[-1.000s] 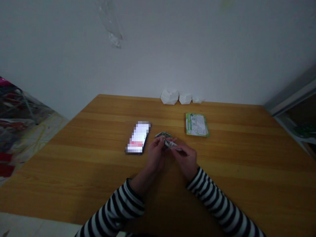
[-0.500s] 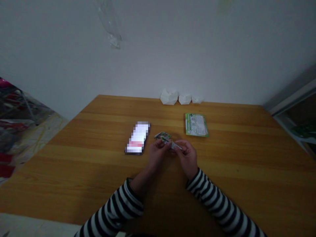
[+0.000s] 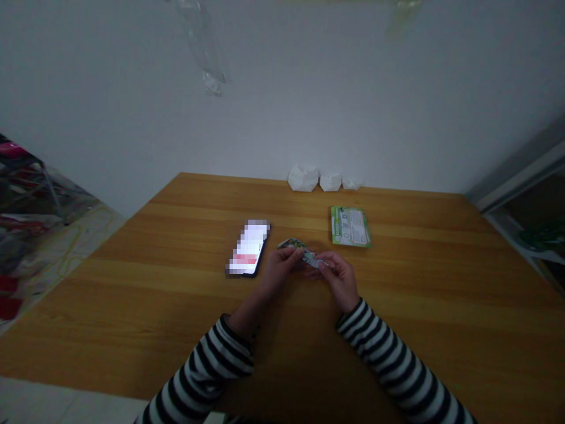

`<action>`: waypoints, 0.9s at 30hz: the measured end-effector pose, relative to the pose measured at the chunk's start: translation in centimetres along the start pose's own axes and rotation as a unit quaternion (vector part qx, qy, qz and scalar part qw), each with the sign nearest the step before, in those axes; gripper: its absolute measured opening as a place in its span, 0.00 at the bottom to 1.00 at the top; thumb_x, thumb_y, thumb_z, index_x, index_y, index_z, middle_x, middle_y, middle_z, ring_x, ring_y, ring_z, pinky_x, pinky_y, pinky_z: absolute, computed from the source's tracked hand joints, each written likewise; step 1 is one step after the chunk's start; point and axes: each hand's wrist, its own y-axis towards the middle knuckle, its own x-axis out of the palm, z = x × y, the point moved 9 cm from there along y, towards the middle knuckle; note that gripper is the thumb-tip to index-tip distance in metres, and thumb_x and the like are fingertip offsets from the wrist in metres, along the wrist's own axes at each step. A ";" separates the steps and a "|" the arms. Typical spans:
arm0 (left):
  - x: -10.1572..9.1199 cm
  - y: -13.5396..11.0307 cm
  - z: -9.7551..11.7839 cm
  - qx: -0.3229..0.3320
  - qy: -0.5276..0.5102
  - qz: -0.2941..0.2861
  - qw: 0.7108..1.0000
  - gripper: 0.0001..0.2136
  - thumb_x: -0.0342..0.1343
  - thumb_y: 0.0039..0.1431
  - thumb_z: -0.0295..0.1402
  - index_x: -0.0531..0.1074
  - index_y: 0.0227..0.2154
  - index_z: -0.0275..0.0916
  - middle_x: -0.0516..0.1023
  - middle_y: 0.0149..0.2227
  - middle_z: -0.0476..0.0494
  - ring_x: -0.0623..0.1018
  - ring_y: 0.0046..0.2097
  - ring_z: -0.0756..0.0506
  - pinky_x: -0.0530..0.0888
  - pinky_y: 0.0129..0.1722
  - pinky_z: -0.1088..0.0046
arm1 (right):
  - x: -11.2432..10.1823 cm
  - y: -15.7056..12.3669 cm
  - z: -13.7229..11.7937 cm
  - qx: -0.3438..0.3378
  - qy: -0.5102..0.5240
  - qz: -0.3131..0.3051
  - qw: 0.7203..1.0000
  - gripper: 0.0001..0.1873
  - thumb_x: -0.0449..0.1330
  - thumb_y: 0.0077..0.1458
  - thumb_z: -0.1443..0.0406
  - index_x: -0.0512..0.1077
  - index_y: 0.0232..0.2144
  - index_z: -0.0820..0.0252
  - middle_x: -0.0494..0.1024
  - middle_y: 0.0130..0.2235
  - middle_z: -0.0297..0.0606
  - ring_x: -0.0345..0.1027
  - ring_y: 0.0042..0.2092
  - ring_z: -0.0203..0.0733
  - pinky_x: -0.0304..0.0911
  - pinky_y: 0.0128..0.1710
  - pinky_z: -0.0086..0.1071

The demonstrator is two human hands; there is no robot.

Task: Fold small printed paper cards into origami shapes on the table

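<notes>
Over the middle of the wooden table [image 3: 154,282], my left hand [image 3: 277,272] and my right hand [image 3: 343,278] pinch a small, crumpled green-and-white printed packet [image 3: 310,258] between them. Thumbs press on its near side, and fingers partly cover it. One darker green end sticks out beyond my left fingers. To the left of my left hand lies a phone [image 3: 249,247] with a lit, blurred screen. Flat on the table beyond my right hand is another green-and-white printed packet [image 3: 351,227].
Three white crumpled paper pieces [image 3: 303,178] stand in a row along the back edge, against the pale wall [image 3: 265,88]. Clear plastic [image 3: 205,53] hangs on that wall. A metal-legged rack [image 3: 50,182] is at the far left, and a shelf [image 3: 542,247] at the right.
My hands have drawn slightly apart, the right one shifting a little rightward. More of the packet's white printed part shows between them. The view has tilted up slightly.
</notes>
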 end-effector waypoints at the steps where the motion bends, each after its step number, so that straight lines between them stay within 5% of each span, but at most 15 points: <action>1: -0.2 0.0 0.0 -0.003 -0.003 0.007 1.000 0.19 0.69 0.48 0.47 0.82 0.32 0.34 0.83 0.31 0.40 0.81 0.33 0.44 0.78 0.39 0.68 | 0.1 0.0 -0.1 -0.002 -0.008 -0.005 1.000 0.18 0.67 0.52 0.50 0.71 0.36 0.55 0.82 0.34 0.36 0.79 0.30 0.44 0.75 0.31 0.37; 8: -1.0 -0.2 -0.3 -0.015 -0.019 0.059 0.998 0.16 0.72 0.44 0.43 0.79 0.22 0.33 0.80 0.25 0.42 0.78 0.27 0.47 0.76 0.33 0.72 | 1.1 -0.4 -0.6 -0.032 -0.048 -0.053 0.997 0.18 0.64 0.55 0.49 0.67 0.40 0.53 0.81 0.34 0.34 0.79 0.31 0.43 0.75 0.35 0.37; 13: -2.6 -1.3 2.5 0.119 0.104 0.191 0.969 0.12 0.65 0.53 0.40 0.79 0.25 0.34 0.81 0.26 0.44 0.79 0.28 0.46 0.75 0.31 0.72 | 1.5 -0.5 -0.3 -0.063 -0.110 -0.018 0.992 0.17 0.65 0.54 0.54 0.70 0.43 0.54 0.82 0.34 0.35 0.78 0.34 0.43 0.74 0.36 0.35; 18: -1.4 -2.3 3.7 0.211 0.223 0.216 0.927 0.10 0.60 0.58 0.38 0.75 0.27 0.37 0.79 0.27 0.47 0.77 0.31 0.47 0.71 0.33 0.74 | 1.1 -0.5 -0.9 -0.100 -0.181 0.073 0.976 0.12 0.65 0.54 0.55 0.74 0.30 0.58 0.80 0.29 0.35 0.73 0.29 0.40 0.69 0.29 0.31; 23: -1.0 -2.7 3.2 0.209 0.170 0.246 0.931 0.14 0.55 0.61 0.42 0.73 0.27 0.37 0.76 0.26 0.47 0.74 0.29 0.47 0.69 0.30 0.73 | 3.2 -1.7 -2.1 -0.182 -0.288 0.082 0.937 0.12 0.61 0.57 0.60 0.73 0.24 0.57 0.78 0.26 0.35 0.71 0.28 0.39 0.67 0.30 0.31; 27: -2.4 -2.6 3.6 0.196 0.132 0.271 0.933 0.14 0.55 0.59 0.43 0.73 0.26 0.37 0.74 0.23 0.49 0.71 0.26 0.48 0.66 0.28 0.74 | 5.8 -2.7 -1.4 -0.201 -0.322 0.019 0.925 0.08 0.58 0.58 0.65 0.76 0.29 0.55 0.81 0.31 0.38 0.75 0.31 0.42 0.69 0.33 0.33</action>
